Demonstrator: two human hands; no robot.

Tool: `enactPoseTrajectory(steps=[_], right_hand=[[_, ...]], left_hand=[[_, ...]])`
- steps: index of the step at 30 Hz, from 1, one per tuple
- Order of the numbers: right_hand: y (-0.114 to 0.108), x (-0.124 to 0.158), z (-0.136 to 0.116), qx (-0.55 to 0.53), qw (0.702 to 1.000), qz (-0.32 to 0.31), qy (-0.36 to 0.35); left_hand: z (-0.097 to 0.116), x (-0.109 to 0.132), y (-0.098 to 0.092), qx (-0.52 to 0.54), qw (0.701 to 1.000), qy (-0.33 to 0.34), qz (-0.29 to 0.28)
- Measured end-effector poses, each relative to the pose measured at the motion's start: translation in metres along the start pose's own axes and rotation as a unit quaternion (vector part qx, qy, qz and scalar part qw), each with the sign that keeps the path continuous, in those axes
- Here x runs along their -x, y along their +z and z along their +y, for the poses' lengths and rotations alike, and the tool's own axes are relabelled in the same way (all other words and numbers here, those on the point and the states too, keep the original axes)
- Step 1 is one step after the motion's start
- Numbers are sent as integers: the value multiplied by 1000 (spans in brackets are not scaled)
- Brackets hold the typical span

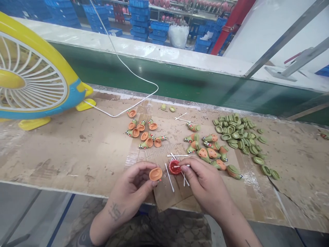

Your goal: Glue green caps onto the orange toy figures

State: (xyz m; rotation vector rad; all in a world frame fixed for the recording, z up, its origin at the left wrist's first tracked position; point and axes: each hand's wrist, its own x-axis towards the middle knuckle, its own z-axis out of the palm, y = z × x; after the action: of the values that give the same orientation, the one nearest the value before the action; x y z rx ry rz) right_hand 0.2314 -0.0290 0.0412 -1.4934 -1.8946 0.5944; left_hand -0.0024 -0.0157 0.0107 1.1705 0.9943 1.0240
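Note:
My left hand point(133, 187) pinches a small orange cup-shaped toy part point(155, 174) between thumb and fingers, hollow side up. My right hand point(203, 178) holds a white cotton swab point(182, 166) in a pinch, its tip resting in a small red cap point(174, 167) on the cardboard. Loose cotton swabs point(169, 177) lie between my two hands. Beyond my right hand sits a cluster of orange-and-green parts point(208, 151). A second group of orange parts point(144, 132) lies further back to the left.
A pile of green cap pieces point(238, 132) covers the right of the cardboard-covered bench point(77, 151). A yellow-and-blue fan point(33, 75) stands at the left, its white cable point(128, 68) trailing across. A green conveyor belt point(180, 82) runs behind; blue crates point(138, 17) are stacked beyond.

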Motion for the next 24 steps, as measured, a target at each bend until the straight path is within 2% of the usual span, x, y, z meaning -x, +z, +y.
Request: enactPoseTrajectory(steps=[4,6,9,15,19,24], right_hand=[[2,11,-9,-107,990,89,8],[6,17,-14,-167,982,91,18],[13,20,-19,-209,976,63,19],[15,13,-21,-180,983,36,6],[13,10,-22,-153,987,46,-1],[11,10,-25,-142,988,42,-47]], left_hand=[[-5,-2,0,-16,999,40,-15],[-6,-1,0,-19,999,46,-19],[-6,-1,0,-29,998,46,-28],[-5,0,0,-60,997,50,-20],[-5,2,-2,-101,993,53,-21],[-4,4,-8,-149,986,54,-42]])
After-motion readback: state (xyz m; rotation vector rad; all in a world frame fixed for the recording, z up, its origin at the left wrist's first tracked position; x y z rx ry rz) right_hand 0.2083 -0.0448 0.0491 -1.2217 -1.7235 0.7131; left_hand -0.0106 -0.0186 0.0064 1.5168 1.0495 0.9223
